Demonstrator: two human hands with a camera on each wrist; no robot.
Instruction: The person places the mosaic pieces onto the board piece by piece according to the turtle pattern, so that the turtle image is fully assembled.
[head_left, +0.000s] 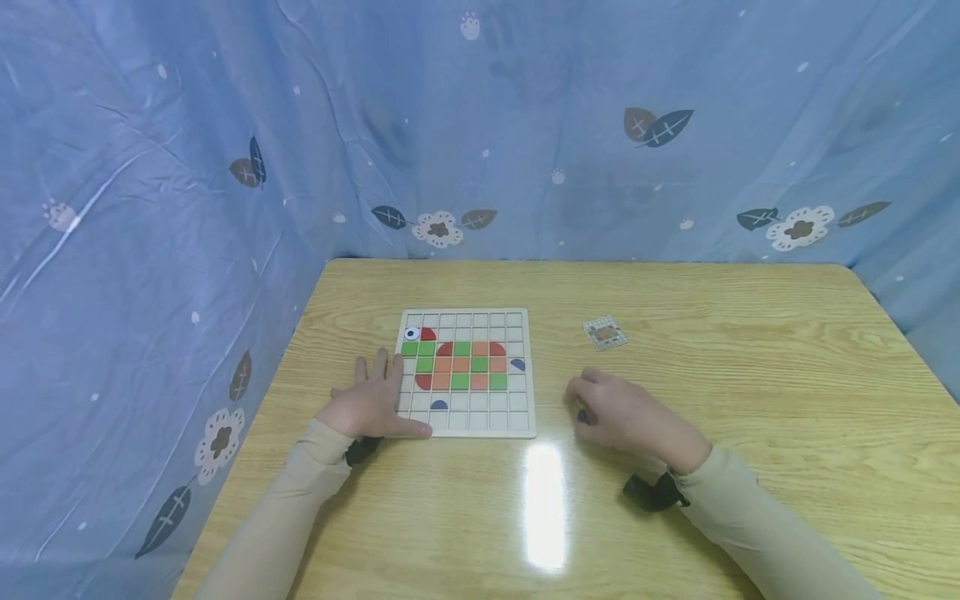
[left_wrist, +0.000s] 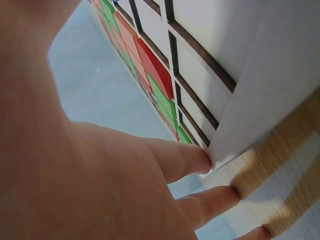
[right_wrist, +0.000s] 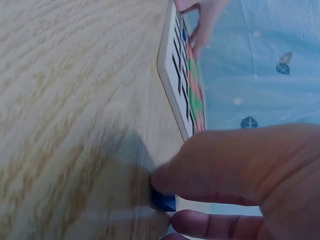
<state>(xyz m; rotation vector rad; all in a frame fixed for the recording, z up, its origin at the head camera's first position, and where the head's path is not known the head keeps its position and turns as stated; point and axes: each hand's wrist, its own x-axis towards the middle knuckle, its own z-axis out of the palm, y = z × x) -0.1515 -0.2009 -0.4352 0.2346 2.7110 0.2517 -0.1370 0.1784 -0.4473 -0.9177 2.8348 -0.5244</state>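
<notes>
A white grid board (head_left: 517, 423) lies on the table, with green, orange and red pieces (head_left: 461, 364) forming a pattern in its cells. One blue half-round piece (head_left: 438, 405) sits in a lower cell and another blue piece (head_left: 517, 365) near the right side. My left hand (head_left: 367, 404) is spread at the board's left edge, its thumb along the near edge. To the right of the board, my right hand (head_left: 618, 412) pinches a small blue piece (right_wrist: 163, 201) between thumb and fingers, close over the tabletop.
A small patterned card (head_left: 605, 332) lies on the wooden table (head_left: 750, 358), beyond my right hand. Blue curtains (head_left: 525, 125) with leaf and flower prints hang behind the table and along its left side. A bright reflection shows on the near tabletop.
</notes>
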